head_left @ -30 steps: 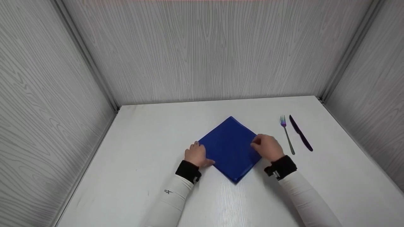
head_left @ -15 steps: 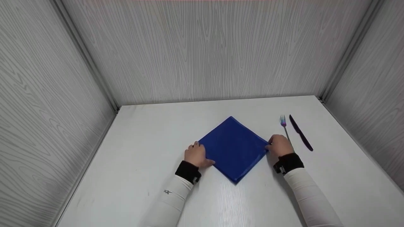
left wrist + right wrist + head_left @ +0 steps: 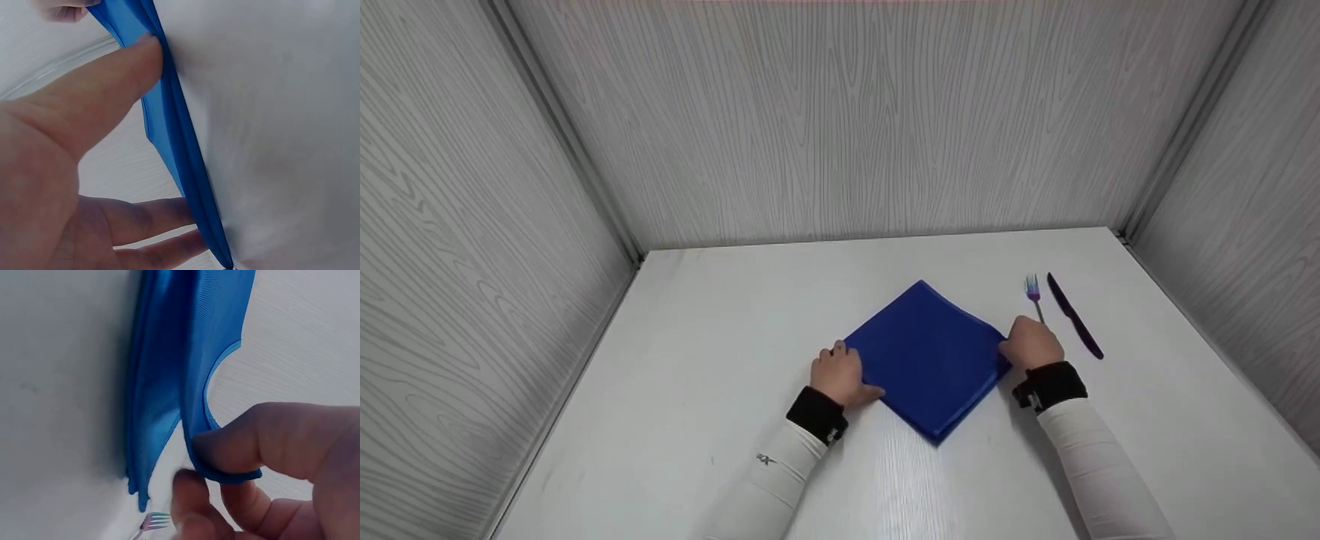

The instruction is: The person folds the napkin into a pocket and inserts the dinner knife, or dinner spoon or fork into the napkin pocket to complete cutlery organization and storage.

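Note:
A blue folded cloth napkin [image 3: 926, 360] lies on the white table with one corner toward me. My left hand [image 3: 838, 375] rests at its left corner, thumb along the near edge and fingers along the far one. In the left wrist view, the thumb and fairly straight fingers of that hand touch the napkin's folded edge [image 3: 188, 152]. At the right corner my right hand [image 3: 1033, 343] pinches the upper layer between thumb and fingers. The right wrist view shows this lifted layer [image 3: 225, 309] curving up, while the lower layers [image 3: 143, 416] stay on the table.
Right of the napkin lies a rainbow-coloured fork [image 3: 1033, 291], its handle partly hidden behind my right hand. A dark purple knife [image 3: 1069, 309] lies beside it, farther right. Grey wood-grain panels [image 3: 847, 127] enclose the table at the back and sides.
My right hand has moved right to the napkin's right corner and pinched its upper layer, which is now raised. The napkin and left hand have shifted slightly right.

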{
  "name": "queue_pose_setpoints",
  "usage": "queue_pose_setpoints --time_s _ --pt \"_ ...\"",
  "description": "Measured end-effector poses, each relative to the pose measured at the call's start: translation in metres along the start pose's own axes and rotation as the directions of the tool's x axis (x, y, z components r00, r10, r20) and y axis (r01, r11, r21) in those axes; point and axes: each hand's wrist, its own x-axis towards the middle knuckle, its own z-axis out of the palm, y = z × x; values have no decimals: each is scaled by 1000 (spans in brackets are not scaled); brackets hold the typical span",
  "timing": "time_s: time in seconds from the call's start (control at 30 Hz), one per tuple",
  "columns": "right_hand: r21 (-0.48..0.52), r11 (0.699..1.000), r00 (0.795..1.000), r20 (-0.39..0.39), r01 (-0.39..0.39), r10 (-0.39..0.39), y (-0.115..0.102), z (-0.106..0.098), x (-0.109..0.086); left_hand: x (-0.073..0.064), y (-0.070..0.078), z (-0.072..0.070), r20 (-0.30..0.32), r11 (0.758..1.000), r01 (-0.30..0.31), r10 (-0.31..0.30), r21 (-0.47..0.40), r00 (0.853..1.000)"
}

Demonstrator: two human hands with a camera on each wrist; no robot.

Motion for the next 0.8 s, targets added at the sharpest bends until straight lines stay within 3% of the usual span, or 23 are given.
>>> queue_pose_setpoints --time_s 0.2,0.33,0.47,0.57,0.63,0.7,0.8 --pt "50 988 985 -106 144 -139 -33 6 -4 1 -1 1 -23 1000 -1 1 -4 1000" --pt "105 963 965 -116 247 -235 -69 19 -2 1 -1 1 -22 1000 0 0 -19 1000" --pt "262 914 947 8 309 -322 -100 35 4 2 -2 0 -24 1000 -4 3 -26 1000" --pt "430 852 909 146 297 -390 -110 46 11 2 -3 0 -21 1000 -7 7 -15 1000" --pt "485 826 883 201 286 -424 -110 50 14 2 -3 0 -20 1000 -8 8 -10 1000" --pt "481 825 871 216 298 -441 -105 52 15 2 -4 1 -17 1000 -9 9 -15 1000" --pt "369 858 871 198 358 -449 -94 51 12 1 -4 1 -11 1000 -6 5 -27 1000"
